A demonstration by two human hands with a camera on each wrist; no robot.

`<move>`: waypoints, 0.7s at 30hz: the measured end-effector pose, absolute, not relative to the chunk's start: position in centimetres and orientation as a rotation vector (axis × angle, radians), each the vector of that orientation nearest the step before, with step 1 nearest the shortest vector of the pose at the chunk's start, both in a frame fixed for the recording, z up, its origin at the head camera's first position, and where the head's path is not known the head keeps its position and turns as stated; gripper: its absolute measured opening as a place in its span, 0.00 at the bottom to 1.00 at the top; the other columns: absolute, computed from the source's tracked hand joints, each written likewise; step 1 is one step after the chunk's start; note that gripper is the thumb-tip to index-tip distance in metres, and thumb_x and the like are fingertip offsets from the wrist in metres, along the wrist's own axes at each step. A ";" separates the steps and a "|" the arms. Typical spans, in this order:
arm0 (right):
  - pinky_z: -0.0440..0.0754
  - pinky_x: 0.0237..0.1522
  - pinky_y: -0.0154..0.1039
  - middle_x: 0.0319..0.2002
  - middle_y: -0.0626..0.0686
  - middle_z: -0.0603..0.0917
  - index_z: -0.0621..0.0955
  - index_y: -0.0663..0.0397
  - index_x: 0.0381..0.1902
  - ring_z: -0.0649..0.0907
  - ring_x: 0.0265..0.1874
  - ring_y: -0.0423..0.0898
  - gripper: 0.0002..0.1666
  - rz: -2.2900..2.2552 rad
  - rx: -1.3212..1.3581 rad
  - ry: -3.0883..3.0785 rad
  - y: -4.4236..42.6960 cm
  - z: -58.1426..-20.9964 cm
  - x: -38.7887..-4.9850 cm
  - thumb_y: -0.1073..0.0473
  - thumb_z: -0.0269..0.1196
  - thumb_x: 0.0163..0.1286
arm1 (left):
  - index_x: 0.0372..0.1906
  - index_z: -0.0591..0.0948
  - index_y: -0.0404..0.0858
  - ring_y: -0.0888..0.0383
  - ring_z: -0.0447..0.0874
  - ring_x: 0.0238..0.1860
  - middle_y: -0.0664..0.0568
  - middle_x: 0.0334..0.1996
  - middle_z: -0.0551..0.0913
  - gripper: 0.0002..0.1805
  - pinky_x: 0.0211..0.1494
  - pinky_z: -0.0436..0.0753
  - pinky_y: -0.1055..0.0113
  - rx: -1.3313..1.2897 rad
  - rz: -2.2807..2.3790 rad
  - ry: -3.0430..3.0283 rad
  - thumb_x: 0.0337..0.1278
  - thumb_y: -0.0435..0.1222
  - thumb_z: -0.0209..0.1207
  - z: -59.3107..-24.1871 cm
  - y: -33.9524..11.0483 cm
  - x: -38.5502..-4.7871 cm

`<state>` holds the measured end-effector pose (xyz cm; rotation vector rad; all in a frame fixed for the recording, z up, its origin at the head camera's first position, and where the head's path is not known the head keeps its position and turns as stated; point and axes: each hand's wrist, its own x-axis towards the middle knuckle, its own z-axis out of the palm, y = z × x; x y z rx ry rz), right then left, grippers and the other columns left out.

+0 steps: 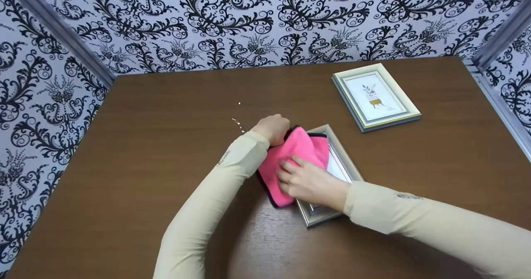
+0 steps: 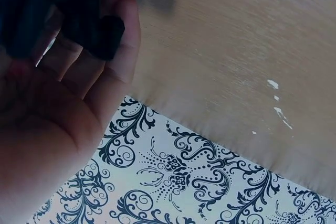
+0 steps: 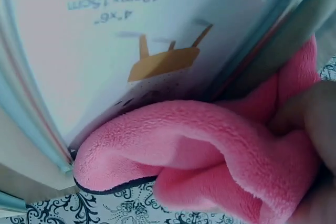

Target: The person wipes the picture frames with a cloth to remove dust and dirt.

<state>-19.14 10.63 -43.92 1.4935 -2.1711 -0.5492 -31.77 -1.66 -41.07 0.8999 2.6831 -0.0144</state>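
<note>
A pink plush cloth (image 1: 305, 148) with black edging lies over the left part of a picture frame (image 1: 342, 152), hiding that side. My left hand (image 1: 272, 129), its fingers curled, grips dark bunched material (image 2: 100, 30) at the cloth's upper left edge. Whether it also holds the frame's corner is hidden. On top of the cloth, my right hand (image 1: 309, 181) grips it with bent fingers. In the right wrist view, the folded cloth (image 3: 178, 140) lies against the frame's print (image 3: 168, 64) of a small brown stool-like shape.
A second cream frame (image 1: 377, 96) with a plant print lies at the back right of the brown table (image 1: 166, 146). Several small white flecks (image 1: 238, 123) mark the tabletop left of my left hand. Patterned walls (image 1: 232, 26) rise behind and at both sides.
</note>
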 end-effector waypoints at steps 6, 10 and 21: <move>0.74 0.55 0.43 0.49 0.46 0.83 0.86 0.40 0.44 0.78 0.52 0.49 0.15 -0.546 1.646 -2.114 12.2 -43.5 -15.1 0.50 0.66 0.59 | 0.24 0.79 0.37 0.47 0.80 0.40 0.41 0.39 0.84 0.04 0.44 0.81 0.50 0.918 0.025 2.677 0.48 0.29 0.63 -41.0 -1.8 -31.7; 0.74 0.56 0.43 0.50 0.46 0.83 0.86 0.40 0.43 0.78 0.53 0.48 0.15 -0.472 1.726 -2.061 13.4 -43.4 -12.6 0.48 0.61 0.60 | 0.22 0.77 0.39 0.52 0.74 0.33 0.44 0.35 0.84 0.08 0.42 0.81 0.52 0.916 0.021 2.678 0.45 0.31 0.66 -40.9 -1.7 -31.8; 0.75 0.55 0.43 0.52 0.48 0.83 0.85 0.43 0.42 0.79 0.54 0.47 0.12 -0.386 1.687 -2.091 13.8 -43.9 -13.5 0.53 0.60 0.61 | 0.21 0.72 0.40 0.50 0.76 0.35 0.43 0.36 0.82 0.13 0.43 0.81 0.51 0.902 0.014 2.663 0.45 0.33 0.68 -41.0 -1.6 -31.8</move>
